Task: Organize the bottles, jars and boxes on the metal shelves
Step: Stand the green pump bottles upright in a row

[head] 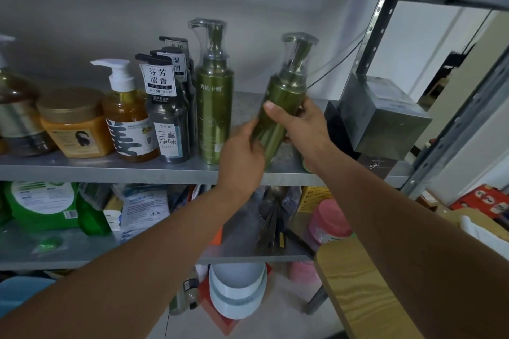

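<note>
Seen from the head camera, the sorting looks well under way but not finished. On the middle metal shelf (110, 169) a row already stands upright along the left: a large bottle (16, 112) at the edge, an orange jar (74, 124), an amber pump bottle (129, 121), a file of dark bottles (168, 124) and a tall green bottle (214, 107). Its twin, the second green bottle (278, 107), is not yet placed. It hangs tilted, top leaning right, in the gap between the standing one and the boxes. The left hand (242, 154) grips its lower part and the right hand (300, 124) wraps its middle, thumb in front. Its base is hidden, so whether it touches the shelf cannot be told. To the right a grey box (382, 115) sits askew on a dark box (336, 124), which probably needs squaring up. The lower shelf (68, 250) looks untidy, with green bags (41, 203), packets and a pink jar (327, 220) crowded together. The shelves are bare grey metal on a slotted post (374, 33), against a plain grey wall. A wooden bench (358, 297) juts in at lower right, and stacked bowls (237, 292) sit on the floor below.
</note>
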